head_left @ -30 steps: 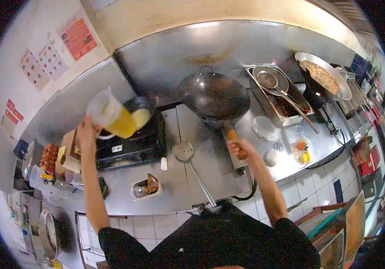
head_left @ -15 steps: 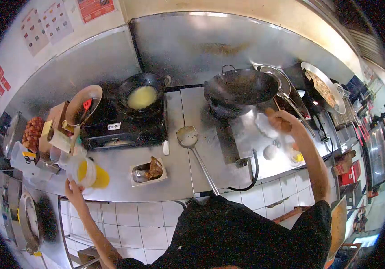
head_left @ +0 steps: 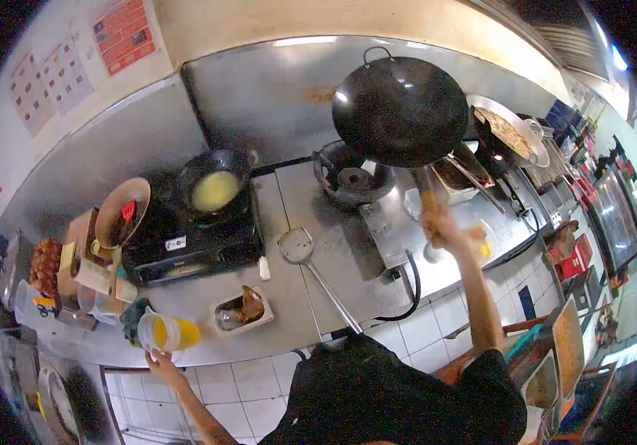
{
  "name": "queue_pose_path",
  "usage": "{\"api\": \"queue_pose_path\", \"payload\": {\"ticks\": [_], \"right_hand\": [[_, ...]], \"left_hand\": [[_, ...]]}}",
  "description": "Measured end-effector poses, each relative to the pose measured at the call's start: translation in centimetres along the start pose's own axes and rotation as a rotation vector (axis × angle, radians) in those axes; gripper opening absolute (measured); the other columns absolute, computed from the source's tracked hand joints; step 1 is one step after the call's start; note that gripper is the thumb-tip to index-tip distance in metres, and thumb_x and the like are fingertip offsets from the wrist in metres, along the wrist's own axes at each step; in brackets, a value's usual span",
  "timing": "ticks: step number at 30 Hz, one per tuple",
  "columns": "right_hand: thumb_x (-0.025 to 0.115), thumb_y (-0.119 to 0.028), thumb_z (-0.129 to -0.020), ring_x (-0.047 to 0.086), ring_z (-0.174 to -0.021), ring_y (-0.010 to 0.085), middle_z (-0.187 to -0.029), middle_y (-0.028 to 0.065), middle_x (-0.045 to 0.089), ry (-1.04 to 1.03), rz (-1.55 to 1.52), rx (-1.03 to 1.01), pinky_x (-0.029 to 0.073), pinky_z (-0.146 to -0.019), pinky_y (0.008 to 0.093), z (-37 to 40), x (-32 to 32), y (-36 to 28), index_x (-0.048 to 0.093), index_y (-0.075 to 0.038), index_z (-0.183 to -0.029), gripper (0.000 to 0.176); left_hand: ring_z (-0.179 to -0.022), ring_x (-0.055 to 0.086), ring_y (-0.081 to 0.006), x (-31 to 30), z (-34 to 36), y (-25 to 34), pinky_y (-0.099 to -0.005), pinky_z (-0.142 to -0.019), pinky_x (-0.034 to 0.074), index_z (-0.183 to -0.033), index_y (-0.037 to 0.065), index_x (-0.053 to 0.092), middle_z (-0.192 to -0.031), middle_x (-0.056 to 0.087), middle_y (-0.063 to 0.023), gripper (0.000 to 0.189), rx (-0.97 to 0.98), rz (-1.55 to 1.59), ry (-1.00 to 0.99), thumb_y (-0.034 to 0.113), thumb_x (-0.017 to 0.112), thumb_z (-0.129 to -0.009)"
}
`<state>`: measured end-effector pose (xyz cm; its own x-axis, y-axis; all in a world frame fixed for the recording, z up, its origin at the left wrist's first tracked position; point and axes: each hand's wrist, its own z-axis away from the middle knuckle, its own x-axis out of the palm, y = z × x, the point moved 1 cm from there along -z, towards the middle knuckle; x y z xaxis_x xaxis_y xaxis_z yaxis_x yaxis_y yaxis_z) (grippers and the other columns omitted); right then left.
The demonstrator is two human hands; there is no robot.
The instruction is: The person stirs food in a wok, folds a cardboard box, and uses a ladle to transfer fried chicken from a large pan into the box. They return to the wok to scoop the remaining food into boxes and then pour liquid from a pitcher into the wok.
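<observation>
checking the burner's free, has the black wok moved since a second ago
Yes. The round black metal wok sat on the steel burner a second ago; now the right hand holds it lifted above and right of it.

Black short-sleeved shirt, bare forearms

The wok [head_left: 400, 111] is dark metal with a glossy sheen, and its handle [head_left: 428, 202] is pale wood. The jug [head_left: 166, 332] is clear plastic. The tabletop [head_left: 296, 297] and ladle [head_left: 297, 246] are dull brushed steel. The tiles [head_left: 237, 386] are glossy white.
</observation>
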<state>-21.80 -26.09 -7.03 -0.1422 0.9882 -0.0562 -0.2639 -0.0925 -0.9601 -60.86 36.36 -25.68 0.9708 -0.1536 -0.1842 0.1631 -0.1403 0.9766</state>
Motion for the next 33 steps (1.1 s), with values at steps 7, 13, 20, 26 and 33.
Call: {"api": "queue_pose_path", "payload": {"ticks": [7,13,20,26,33], "right_hand": [[0.065,-0.016,-0.083,0.048,-0.043,0.0132,-0.064,0.0031,0.050,0.055,-0.132,-0.138,0.041,-0.039,0.0279,-1.1,3.0,2.9,0.047,-0.007,-0.099,0.026],[0.063,-0.013,-0.083,0.041,-0.040,0.0091,-0.064,-0.0004,0.045,-0.325,-0.415,-0.200,0.033,-0.035,0.0233,-1.2,5.0,3.2,0.046,-0.007,-0.097,0.023],[0.058,-0.014,-0.086,0.034,-0.038,0.0020,-0.060,-0.0058,0.038,-0.623,-0.784,-0.072,0.029,-0.031,0.0182,1.1,6.1,1.0,0.046,-0.006,-0.099,0.019],[0.051,-0.010,-0.090,0.033,-0.036,0.0005,-0.060,-0.0072,0.038,-0.778,-1.074,0.207,0.030,-0.029,0.0165,1.6,4.9,1.0,0.046,-0.003,-0.098,0.012],[0.045,-0.008,-0.092,0.034,-0.037,-0.0007,-0.062,-0.0062,0.039,-0.581,-1.121,0.416,0.030,-0.028,0.0167,6.3,2.9,-0.6,0.047,0.002,-0.101,0.013]], "left_hand": [[-0.077,0.058,-0.0224,3.6,0.5,-2.8,-0.0322,-0.068,0.050,-0.132,-0.004,0.040,-0.101,0.059,-0.0170,0.057,-0.037,0.143,0.131,0.035,0.053,-0.093],[-0.079,0.058,-0.0234,4.3,0.2,-5.0,-0.0315,-0.068,0.051,-0.136,-0.004,0.035,-0.105,0.057,-0.0209,0.057,-0.038,0.026,0.070,0.033,0.051,-0.095],[-0.073,0.058,-0.0231,4.8,0.7,-4.6,-0.0310,-0.063,0.051,-0.135,-0.003,0.038,-0.100,0.059,-0.0214,0.054,-0.051,-0.042,0.116,0.032,0.050,-0.095],[-0.082,0.062,-0.0259,4.7,2.0,-2.5,-0.0334,-0.069,0.054,-0.133,-0.002,0.042,-0.110,0.058,-0.0217,0.052,-0.047,-0.127,0.129,0.033,0.049,-0.096],[-0.094,0.061,-0.0282,5.0,2.3,-2.0,-0.0359,-0.076,0.054,-0.133,-0.003,0.042,-0.117,0.055,-0.0238,0.052,-0.074,-0.058,0.110,0.034,0.049,-0.096]]}}
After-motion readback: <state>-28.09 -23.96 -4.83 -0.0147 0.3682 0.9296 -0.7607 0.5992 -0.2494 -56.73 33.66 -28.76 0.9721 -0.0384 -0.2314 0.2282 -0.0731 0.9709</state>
